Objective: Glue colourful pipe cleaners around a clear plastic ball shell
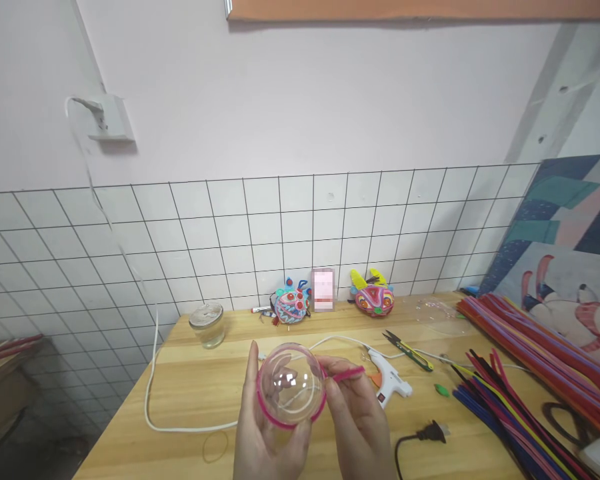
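A clear plastic dome [291, 375] is cradled in my left hand [260, 440], whose fingers and thumb curve around its sides near the middle front of the table. Along the dome's rim runs a bright pink pipe cleaner [349, 374]. My right hand [361, 423] pinches this strip between thumb and fingers at the dome's right side, and its loose end sticks out to the right. Just behind the right hand lies a white glue gun [393, 381] with an orange trigger. Yellow-handled thread snips [414, 353] rest beyond it.
Colourful pipe cleaners [500, 400] cover the right side, near a black plug [433, 432]. Two decorated animal-like figures, one blue and red [291, 305], one with yellow ears [375, 300], stand by the wall. A lidded glass jar [207, 327] is at the back left; a white cable [190, 429] crosses the wooden table.
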The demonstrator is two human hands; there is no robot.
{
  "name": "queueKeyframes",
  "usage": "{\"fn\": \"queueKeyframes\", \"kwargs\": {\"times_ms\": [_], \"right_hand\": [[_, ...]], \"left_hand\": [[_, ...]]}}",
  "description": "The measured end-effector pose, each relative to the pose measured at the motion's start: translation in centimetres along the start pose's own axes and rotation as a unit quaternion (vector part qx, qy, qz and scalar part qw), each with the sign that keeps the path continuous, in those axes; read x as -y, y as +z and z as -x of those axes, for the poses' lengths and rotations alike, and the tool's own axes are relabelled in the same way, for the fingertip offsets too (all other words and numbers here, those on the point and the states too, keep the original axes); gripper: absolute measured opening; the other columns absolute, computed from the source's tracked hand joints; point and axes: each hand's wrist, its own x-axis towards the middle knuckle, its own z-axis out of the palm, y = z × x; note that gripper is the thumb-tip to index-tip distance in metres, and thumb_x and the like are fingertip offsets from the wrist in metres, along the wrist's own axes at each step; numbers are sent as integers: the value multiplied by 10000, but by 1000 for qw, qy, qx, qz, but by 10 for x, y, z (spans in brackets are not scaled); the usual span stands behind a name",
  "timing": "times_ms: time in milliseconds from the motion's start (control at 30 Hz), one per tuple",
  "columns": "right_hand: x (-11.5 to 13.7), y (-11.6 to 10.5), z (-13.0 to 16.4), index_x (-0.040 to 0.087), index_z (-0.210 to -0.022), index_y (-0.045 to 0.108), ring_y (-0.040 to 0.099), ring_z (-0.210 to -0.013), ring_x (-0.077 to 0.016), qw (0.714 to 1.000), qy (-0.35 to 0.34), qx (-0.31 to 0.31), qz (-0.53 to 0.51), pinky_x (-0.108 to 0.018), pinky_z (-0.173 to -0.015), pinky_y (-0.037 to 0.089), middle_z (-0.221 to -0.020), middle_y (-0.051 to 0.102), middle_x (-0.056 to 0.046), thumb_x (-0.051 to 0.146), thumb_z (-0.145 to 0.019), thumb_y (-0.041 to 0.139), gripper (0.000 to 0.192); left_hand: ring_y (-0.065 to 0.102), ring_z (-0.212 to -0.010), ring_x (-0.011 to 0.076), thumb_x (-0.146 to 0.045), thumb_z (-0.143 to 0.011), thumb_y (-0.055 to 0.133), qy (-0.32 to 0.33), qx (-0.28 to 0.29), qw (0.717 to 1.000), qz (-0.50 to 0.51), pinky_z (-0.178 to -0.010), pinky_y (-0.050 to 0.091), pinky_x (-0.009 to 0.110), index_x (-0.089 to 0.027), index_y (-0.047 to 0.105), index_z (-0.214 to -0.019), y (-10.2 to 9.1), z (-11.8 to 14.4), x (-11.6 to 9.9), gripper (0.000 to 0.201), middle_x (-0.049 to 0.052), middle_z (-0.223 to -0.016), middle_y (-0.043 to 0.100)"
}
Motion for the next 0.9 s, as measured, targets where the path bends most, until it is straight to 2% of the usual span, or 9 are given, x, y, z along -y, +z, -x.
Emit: {"fn": "queueKeyframes", "kwargs": {"times_ms": [100, 300, 467, 667, 833, 900], "right_hand": [[2, 5, 0, 259, -937, 631, 634, -973, -214, 999, 14, -38, -6, -341, -874, 529, -992, 690, -50, 354, -856, 615, 125], [-2, 7, -6, 237, -892, 630, 632, -969, -225, 997, 52, -52, -21, -341, -844, 524, -975, 694, -61, 372, -820, 656, 155], [-7, 5, -11, 233, -883, 641, 635, -948, -217, 996, 73, -51, -20, -331, -842, 521, -948, 701, -48, 395, -799, 676, 186], [-10, 1, -12, 246, -996, 643, 616, -1029, -221, 995, 86, -38, 35, -307, -891, 499, -1052, 692, -49, 470, -815, 630, 288], [-10, -2, -13, 248, -1048, 644, 587, -1106, -237, 991, 119, -12, 58, -344, -967, 458, -1123, 683, -60, 518, -824, 591, 355], [-12, -4, -14, 250, -1046, 647, 576, -1125, -239, 990, 131, -19, 51, -357, -983, 442, -1141, 681, -59, 517, -821, 594, 353]], "left_hand": [[540, -1197, 294, -289, -639, 719, -26, -4, 1000, -6, -968, 473, 353, -195, 100, -1465, 1, -2, 0, 1036, 162, -1314, 553], [552, -1177, 308, -332, -600, 757, -46, -15, 999, -12, -964, 471, 381, -190, 123, -1463, 1, -10, 1, 1080, 164, -1254, 590], [586, -1124, 313, -394, -599, 765, -59, -4, 998, 19, -916, 495, 398, -186, 101, -1467, -1, -16, 3, 1112, 183, -1239, 585], [506, -1224, 315, -472, -599, 764, -82, 25, 995, 50, -973, 448, 404, -207, 96, -1461, -3, -14, 1, 1122, 185, -1312, 541], [470, -1263, 297, -457, -620, 750, -104, 26, 994, 19, -985, 442, 383, -219, 81, -1464, -1, -11, -6, 1102, 175, -1359, 506], [453, -1279, 288, -454, -620, 747, -108, 20, 994, -6, -1015, 411, 384, -225, 99, -1463, -1, -9, -8, 1088, 161, -1369, 503]]}}
